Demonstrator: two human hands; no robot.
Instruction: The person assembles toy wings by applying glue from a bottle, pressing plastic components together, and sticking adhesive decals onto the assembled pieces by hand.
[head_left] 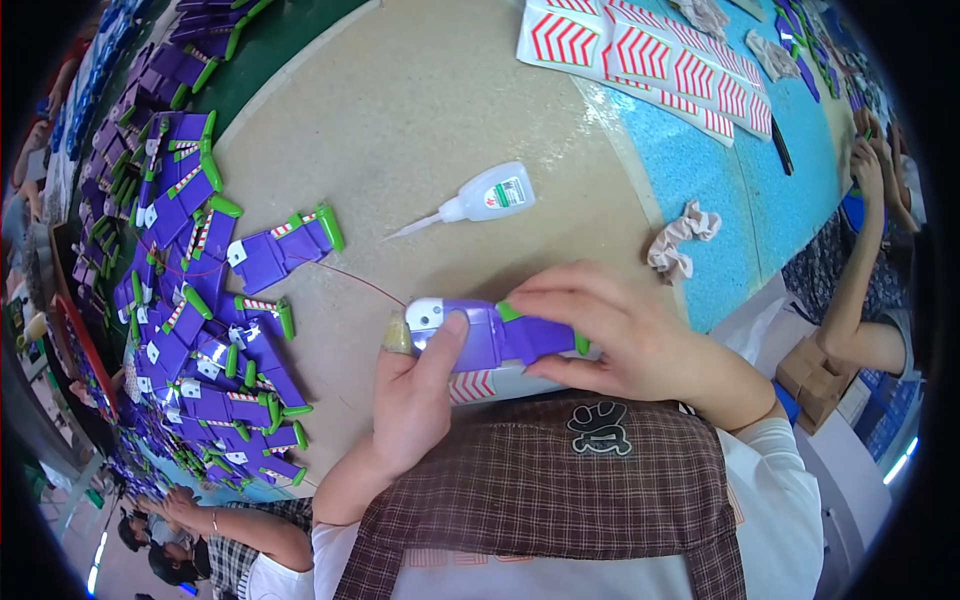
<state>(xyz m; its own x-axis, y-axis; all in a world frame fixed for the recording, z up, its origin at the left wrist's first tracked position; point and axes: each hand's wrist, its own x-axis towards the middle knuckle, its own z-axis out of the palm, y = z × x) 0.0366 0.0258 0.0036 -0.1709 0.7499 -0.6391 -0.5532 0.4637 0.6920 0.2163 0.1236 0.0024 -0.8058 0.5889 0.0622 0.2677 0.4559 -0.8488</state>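
Note:
In front of my apron, both hands hold a purple plastic toy part [475, 338] with a white, two-holed end and green pieces at the other end. My left hand [412, 405] pinches the white end, its thumb on top; a yellowish cover sits on one fingertip. My right hand [635, 340] is closed around the green end, fingers above and thumb below. From the white end a thin red wire [358, 280] runs left toward a similar purple part [285, 252] lying on the table. Beyond my hands a squeeze bottle [492, 194] with a long thin nozzle lies on its side.
Many purple and green parts [185, 330] are heaped along the left. Sheets with red chevrons [650, 65] lie at the far right, near a black pen [782, 148]. A crumpled scrunchie [683, 240] rests on the blue surface [740, 215]. Co-workers' arms [868, 240] show at right and lower left.

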